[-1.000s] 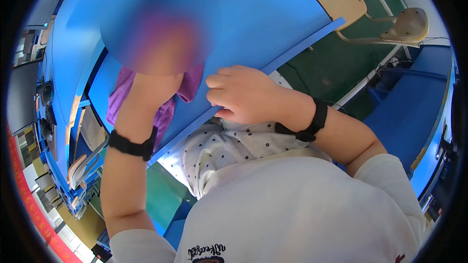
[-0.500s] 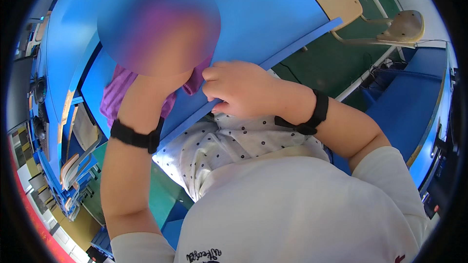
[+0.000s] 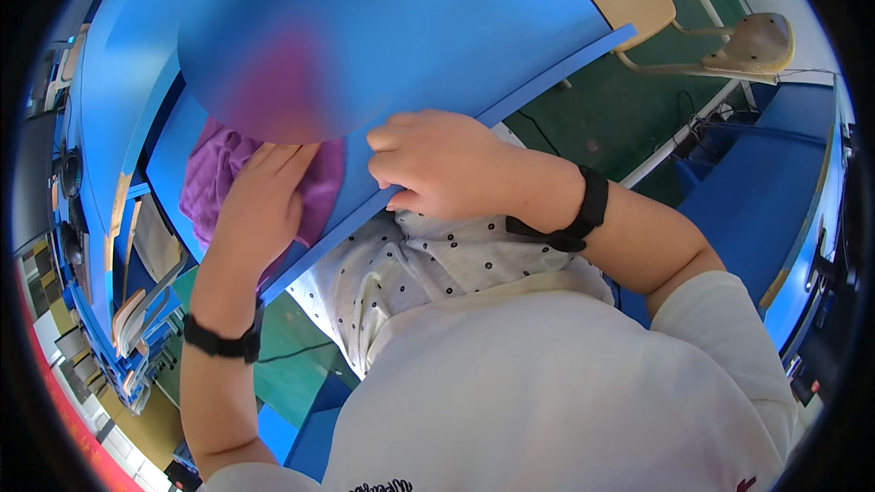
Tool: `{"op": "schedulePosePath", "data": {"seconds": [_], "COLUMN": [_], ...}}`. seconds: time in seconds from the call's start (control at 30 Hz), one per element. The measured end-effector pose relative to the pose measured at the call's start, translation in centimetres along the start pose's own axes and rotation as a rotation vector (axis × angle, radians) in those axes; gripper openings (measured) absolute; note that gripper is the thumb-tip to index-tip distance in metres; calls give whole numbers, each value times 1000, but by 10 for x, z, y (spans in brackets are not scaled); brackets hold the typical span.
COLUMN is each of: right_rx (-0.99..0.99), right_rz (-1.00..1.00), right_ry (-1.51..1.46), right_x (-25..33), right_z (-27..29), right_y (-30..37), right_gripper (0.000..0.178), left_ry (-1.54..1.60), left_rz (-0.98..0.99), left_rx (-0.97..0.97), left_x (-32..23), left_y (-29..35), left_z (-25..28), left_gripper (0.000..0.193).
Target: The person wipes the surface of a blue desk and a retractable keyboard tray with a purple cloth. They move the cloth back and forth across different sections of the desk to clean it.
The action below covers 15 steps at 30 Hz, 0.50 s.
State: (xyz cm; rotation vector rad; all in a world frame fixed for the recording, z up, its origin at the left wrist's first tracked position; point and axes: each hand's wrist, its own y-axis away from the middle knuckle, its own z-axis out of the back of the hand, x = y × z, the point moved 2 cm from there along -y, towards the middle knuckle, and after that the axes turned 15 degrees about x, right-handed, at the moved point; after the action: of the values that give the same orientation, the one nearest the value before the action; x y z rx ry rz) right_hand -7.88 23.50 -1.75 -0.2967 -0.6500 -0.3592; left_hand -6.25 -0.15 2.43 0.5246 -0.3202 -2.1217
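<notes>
The left hand (image 3: 260, 205) lay flat, fingers extended, on the crumpled purple cloth (image 3: 214, 178) at centre-left on the blue table (image 3: 437, 36). The right hand (image 3: 447, 164), fingers curled closed, pinched the white polka-dotted fabric (image 3: 410, 264) at the table's edge.

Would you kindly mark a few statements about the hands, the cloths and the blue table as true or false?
1. The left hand lies flat on a purple cloth. True.
2. The right hand rests at the near edge of the blue table. True.
3. The dotted fabric is red with stripes. False: it is white with small dark dots.
4. Only the left wrist wears a black band. False: both wrists wear one.
5. A wooden chair stands beyond the table. True.
</notes>
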Motion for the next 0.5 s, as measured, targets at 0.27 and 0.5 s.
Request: {"op": "schedulePosePath", "data": {"seconds": [0.27,0.5], "right_rx": [-76,-43], "right_rz": [42,27], "right_ry": [4,2], "right_x": [-4,0], "right_z": [-6,-4], "right_y": [3,2], "right_gripper": [26,23], "left_ry": [57,-31], "left_rz": [-132,126], "left_rx": [-24,18], "left_x": [-28,21], "left_y": [-52,35], "left_z": [8,-1], "left_gripper": [72,72]}}
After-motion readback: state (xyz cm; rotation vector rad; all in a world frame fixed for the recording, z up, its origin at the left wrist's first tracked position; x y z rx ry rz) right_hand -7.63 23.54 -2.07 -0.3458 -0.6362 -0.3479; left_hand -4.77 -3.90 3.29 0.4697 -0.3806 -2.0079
